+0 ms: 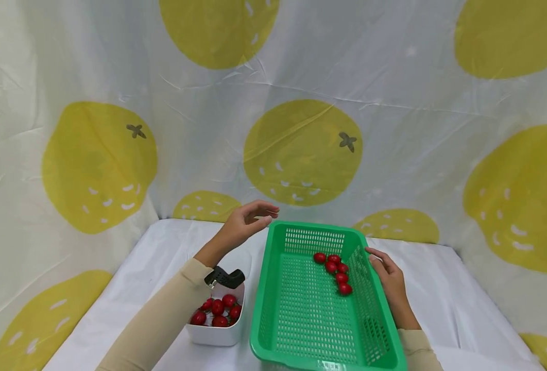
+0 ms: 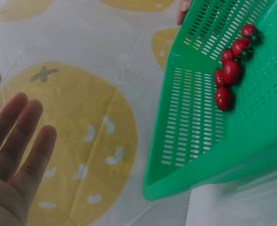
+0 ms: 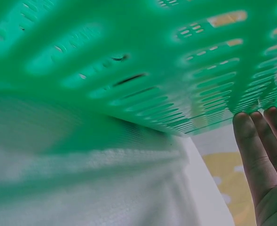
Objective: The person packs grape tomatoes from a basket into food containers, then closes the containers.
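A green plastic basket (image 1: pixel 317 309) with slotted walls stands in front of me. Several cherry tomatoes (image 1: pixel 341 277) lie in it, gathered along its right wall and far right corner. My left hand (image 1: pixel 250 220) is raised near the basket's far left corner, fingers spread and holding nothing in the left wrist view. At the basket's right side, my right hand (image 1: pixel 391 283) touches the outer wall just under the rim, its fingers (image 3: pixel 253 155) extended. More cherry tomatoes (image 1: pixel 218 307) sit in a white container (image 1: pixel 218 336) left of the basket, partly hidden by my left forearm.
A white cloth (image 1: pixel 440 288) covers the table. Behind it and at both sides hangs a pale curtain (image 1: pixel 199 144) printed with yellow fruit. My left wrist wears a black strap (image 1: pixel 227 277), which overlaps the white container in the head view.
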The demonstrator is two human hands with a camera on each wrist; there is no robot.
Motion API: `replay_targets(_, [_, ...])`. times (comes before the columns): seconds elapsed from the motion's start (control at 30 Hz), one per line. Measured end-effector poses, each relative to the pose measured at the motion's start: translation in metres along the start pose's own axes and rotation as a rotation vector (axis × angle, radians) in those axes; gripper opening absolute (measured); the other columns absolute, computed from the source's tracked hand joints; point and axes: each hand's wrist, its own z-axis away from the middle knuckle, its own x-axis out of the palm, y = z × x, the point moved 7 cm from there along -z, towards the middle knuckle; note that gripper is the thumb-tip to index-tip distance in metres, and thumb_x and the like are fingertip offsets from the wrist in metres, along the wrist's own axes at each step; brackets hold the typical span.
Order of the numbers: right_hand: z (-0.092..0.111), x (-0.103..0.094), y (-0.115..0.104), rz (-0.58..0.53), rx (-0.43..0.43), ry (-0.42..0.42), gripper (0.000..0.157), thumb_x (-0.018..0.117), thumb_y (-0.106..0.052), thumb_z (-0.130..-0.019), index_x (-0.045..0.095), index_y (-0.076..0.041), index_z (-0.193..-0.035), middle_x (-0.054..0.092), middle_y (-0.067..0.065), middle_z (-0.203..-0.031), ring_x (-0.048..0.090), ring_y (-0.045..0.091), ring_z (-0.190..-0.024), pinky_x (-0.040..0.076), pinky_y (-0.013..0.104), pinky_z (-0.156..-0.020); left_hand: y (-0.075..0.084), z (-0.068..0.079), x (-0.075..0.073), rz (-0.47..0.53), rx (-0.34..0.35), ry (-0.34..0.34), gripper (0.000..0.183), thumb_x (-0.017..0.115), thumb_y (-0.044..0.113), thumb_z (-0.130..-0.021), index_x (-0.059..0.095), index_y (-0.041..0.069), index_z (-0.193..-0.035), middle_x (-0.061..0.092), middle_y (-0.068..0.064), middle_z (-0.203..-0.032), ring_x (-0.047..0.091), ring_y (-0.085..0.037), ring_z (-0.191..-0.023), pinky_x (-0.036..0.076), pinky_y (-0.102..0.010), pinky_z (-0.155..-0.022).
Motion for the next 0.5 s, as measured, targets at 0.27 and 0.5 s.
replay_targets(0.27, [-0.005, 0.000, -0.002, -0.020, -0.014, -0.013, 0.043, 0.052, -0.027, -0.101, 0.051, -0.003, -0.136, 0.070, -0.003, -0.101, 0.066, 0.013, -0.076, 0.056, 0.029, -0.062, 0.009, -0.031, 0.024, 0.038, -0.028, -0.021, 0.034, 0.054, 0.006, -0.097, 0.054, -0.007, -0.128, 0.058, -0.021, -0.126, 0.056, -0.035, -0.118, 0.049, -0.038, -0.096])
replay_targets(0.5, [-0.005, -0.005, 0.006, 0.027, -0.036, 0.015, 0.042, 0.053, -0.029, -0.100, 0.054, -0.004, -0.134, 0.070, -0.003, -0.098, 0.066, 0.013, -0.077, 0.055, 0.029, -0.063, -0.017, -0.050, 0.053, 0.027, -0.074, -0.095, 0.032, 0.054, 0.017, -0.099, 0.058, 0.005, -0.128, 0.058, -0.013, -0.130, 0.056, -0.028, -0.117, 0.050, -0.042, -0.093])
